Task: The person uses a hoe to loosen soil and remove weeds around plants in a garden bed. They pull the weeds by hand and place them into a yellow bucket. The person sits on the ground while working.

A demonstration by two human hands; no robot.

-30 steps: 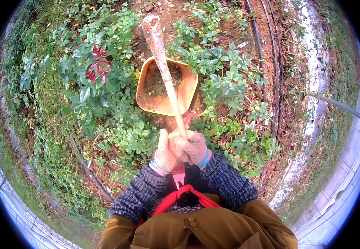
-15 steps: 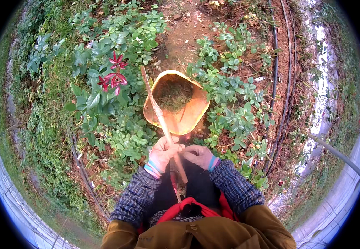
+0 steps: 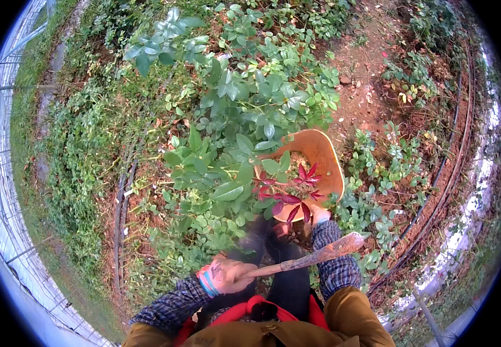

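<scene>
My left hand (image 3: 227, 275) is closed around the thin end of a long wooden-handled tool (image 3: 297, 264). The tool slants up to the right across my legs, its wider, dirt-stained end (image 3: 343, 245) lying in front of my right forearm. My right hand (image 3: 320, 215) grips the near right rim of an orange-yellow plastic bucket (image 3: 327, 161), its fingers partly hidden. Plant clippings lie inside the bucket. Dark red leaves (image 3: 290, 199) of a rose bush hang over its near side and hide part of it.
Leafy rose bushes (image 3: 245, 92) crowd the left of the bucket, and lower ones (image 3: 372, 162) grow to its right. Black hoses (image 3: 124, 202) run along the soil on both sides. A bare earth path (image 3: 360, 81) leads away ahead. A white sheet strip (image 3: 476, 196) lies at the far right.
My right hand has gone from beside the left hand to the bucket's rim. The tool has swung from pointing ahead to pointing right. The whole view has shifted leftward over the bushes.
</scene>
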